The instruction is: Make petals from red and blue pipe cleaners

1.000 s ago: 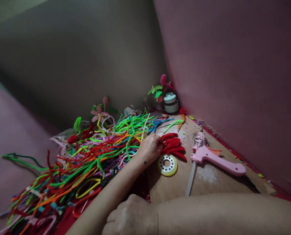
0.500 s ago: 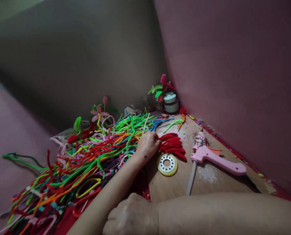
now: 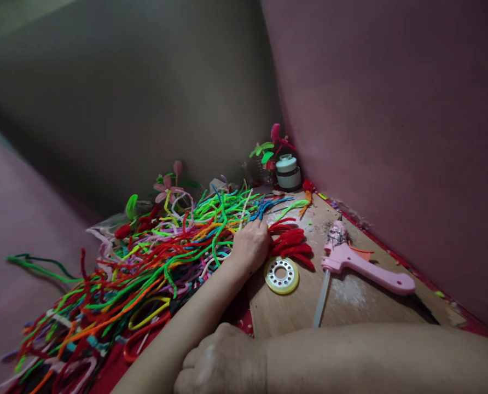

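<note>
My left hand [image 3: 251,243] reaches forward over the board, its fingers closed at the near ends of a bunch of short red pipe cleaners [image 3: 289,243], which fan out to the right. The fingertips are partly hidden. My right hand [image 3: 221,358] is a closed fist low in the middle, in front of my left forearm; whatever it may hold is hidden. Just below the red bunch lies a yellow-rimmed reel with a silver centre [image 3: 282,274]. A pink hot glue gun [image 3: 367,269], a clear glue stick [image 3: 321,298] in its back, rests further right.
A large tangled heap of coloured pipe cleaners [image 3: 145,273] spreads left, with yellow-handled scissors [image 3: 135,320] and red handles [image 3: 131,350] in it. A lidded white jar [image 3: 288,172] and pipe-cleaner flowers [image 3: 274,134] stand in the corner. A pink wall [image 3: 391,120] bounds the wooden board [image 3: 285,314] on the right.
My left hand has turned slightly and its fingers are less visible. The red pipe cleaners have shifted and spread apart at the top. My right fist has hardly moved.
</note>
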A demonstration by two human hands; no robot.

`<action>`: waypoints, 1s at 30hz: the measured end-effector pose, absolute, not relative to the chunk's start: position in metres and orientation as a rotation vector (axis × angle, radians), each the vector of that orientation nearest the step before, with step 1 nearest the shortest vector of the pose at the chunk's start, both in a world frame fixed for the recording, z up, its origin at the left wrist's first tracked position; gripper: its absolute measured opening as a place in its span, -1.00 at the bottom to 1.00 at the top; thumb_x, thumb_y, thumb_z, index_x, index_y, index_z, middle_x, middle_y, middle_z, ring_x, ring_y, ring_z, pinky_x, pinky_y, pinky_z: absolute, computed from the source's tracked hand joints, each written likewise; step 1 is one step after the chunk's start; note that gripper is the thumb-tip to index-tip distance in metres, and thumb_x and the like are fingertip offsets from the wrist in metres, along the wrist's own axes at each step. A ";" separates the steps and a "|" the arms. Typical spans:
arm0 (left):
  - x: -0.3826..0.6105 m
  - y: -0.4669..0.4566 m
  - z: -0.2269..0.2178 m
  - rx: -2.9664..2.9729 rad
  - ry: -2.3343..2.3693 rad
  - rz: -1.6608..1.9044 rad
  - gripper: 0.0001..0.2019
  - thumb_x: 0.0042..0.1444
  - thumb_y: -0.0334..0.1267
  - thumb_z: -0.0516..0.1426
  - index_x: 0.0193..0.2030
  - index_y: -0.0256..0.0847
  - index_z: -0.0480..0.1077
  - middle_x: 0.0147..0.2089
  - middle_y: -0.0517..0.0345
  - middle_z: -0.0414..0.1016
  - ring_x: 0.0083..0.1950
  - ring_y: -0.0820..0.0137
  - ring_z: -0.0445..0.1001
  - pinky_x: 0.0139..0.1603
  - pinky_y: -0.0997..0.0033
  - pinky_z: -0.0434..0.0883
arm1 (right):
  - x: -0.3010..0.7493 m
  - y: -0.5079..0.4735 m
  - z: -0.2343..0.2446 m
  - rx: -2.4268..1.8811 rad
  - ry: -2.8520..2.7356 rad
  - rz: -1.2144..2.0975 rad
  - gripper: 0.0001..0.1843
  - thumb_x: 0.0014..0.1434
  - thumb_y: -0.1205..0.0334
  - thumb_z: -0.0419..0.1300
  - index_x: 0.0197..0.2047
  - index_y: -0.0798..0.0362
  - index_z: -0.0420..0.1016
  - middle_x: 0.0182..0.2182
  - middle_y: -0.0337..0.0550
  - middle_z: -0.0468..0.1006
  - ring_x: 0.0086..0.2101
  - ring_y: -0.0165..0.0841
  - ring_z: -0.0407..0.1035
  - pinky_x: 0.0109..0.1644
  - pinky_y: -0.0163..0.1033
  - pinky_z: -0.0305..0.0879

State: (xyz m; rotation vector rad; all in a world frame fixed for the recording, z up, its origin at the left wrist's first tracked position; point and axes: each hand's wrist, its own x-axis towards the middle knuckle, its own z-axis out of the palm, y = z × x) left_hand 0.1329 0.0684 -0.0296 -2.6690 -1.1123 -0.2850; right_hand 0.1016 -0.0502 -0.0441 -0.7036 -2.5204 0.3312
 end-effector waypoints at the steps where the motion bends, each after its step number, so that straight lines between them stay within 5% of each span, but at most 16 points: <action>1: 0.133 0.069 -0.029 -2.673 -1.129 -0.300 -0.81 0.17 -0.31 -0.05 -0.22 -0.25 0.38 -0.20 -0.04 0.44 -0.16 0.27 0.40 -0.24 0.35 0.32 | 0.102 -0.050 -0.043 -0.704 -2.522 0.348 -0.73 0.09 0.14 -0.02 -0.51 0.02 0.41 -0.48 -0.23 0.57 -0.48 -0.37 0.45 -0.74 -0.35 -0.07; 8: 0.133 0.074 -0.020 -2.777 -1.303 -0.494 -0.86 0.08 -0.31 0.03 -0.33 -0.24 0.41 -0.29 0.05 0.47 -0.23 0.34 0.41 -0.22 0.41 0.30 | 0.105 -0.052 -0.035 -0.738 -2.535 0.375 -0.73 0.11 0.14 -0.01 -0.46 0.01 0.45 -0.42 -0.23 0.60 -0.46 -0.35 0.47 -0.76 -0.34 -0.08; 20: 0.128 0.080 -0.009 -3.177 -1.662 -0.883 -0.84 -0.09 -0.23 0.12 -0.55 -0.28 0.37 -0.61 0.28 0.28 -0.55 0.55 0.20 -0.51 0.55 0.13 | 0.106 -0.050 -0.037 -0.730 -2.524 0.322 -0.72 0.11 0.12 0.00 -0.45 0.02 0.46 -0.44 -0.23 0.59 -0.47 -0.32 0.47 -0.75 -0.34 -0.02; 30: 0.124 0.082 -0.007 -3.529 -2.042 -1.229 -0.77 -0.15 -0.15 0.19 -0.52 -0.30 0.32 -0.68 0.35 0.15 -0.67 0.66 0.03 -0.66 0.61 -0.05 | 0.102 -0.052 -0.047 -0.732 -2.447 0.279 -0.69 0.11 0.10 -0.03 -0.47 0.02 0.45 -0.45 -0.24 0.59 -0.49 -0.33 0.45 -0.73 -0.31 0.04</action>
